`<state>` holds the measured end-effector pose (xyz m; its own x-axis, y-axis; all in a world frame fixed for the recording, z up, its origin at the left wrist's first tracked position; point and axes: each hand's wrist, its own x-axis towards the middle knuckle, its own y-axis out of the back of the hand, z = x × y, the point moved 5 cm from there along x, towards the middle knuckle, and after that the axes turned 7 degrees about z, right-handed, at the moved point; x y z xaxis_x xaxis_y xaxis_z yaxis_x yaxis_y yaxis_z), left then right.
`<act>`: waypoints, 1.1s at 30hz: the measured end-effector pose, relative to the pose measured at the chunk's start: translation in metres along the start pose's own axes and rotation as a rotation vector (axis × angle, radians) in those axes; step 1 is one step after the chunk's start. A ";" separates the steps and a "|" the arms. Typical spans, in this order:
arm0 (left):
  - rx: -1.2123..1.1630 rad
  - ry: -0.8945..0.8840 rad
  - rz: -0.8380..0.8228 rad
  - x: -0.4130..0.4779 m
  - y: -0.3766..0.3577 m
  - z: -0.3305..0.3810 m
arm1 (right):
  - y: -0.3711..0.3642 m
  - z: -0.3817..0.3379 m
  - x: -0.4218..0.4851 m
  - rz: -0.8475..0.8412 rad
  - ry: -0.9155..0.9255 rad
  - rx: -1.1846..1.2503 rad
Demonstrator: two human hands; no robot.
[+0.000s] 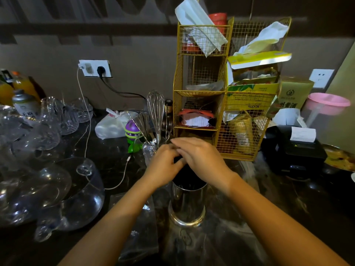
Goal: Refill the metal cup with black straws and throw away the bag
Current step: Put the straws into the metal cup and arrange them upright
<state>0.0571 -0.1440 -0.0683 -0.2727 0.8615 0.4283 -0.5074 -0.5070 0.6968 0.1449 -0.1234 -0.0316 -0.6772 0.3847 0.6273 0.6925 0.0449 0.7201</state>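
Note:
The metal cup (187, 204) stands upright on the dark counter, near the middle of the view. A bundle of black straws (185, 176) rises out of it. My left hand (165, 166) and my right hand (199, 156) are both closed over the tops of the straws, fingers meeting above the cup. The straw tips are hidden under my hands. A clear plastic bag (140, 233) lies flat and crumpled on the counter just left of the cup, under my left forearm.
Several clear glasses (57, 191) crowd the left side. A whisk (156, 112) and utensils stand behind my hands. A yellow wire rack (226, 93) stands behind the cup, with a black receipt printer (294, 150) at right. A white cable (123, 175) trails across the counter.

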 end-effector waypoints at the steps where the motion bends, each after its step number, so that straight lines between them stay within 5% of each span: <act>1: 0.032 0.012 -0.006 -0.002 -0.005 -0.005 | -0.005 0.003 -0.004 -0.012 0.013 -0.039; 8: 0.070 0.053 -0.024 -0.013 -0.018 -0.015 | -0.025 0.018 -0.021 -0.118 -0.018 -0.120; 19: 0.061 0.100 -0.054 -0.014 -0.018 -0.017 | -0.032 0.035 -0.030 -0.504 -0.189 -0.188; 29: -0.048 0.016 -0.002 -0.010 0.007 -0.002 | 0.004 0.027 -0.017 -0.210 -0.228 0.046; 33: -0.085 -0.071 -0.050 -0.017 0.017 0.013 | 0.018 0.027 -0.023 -0.214 -0.275 0.076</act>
<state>0.0640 -0.1677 -0.0558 -0.1889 0.8799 0.4361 -0.5871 -0.4572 0.6681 0.1796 -0.1061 -0.0412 -0.7238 0.5925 0.3535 0.5656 0.2161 0.7959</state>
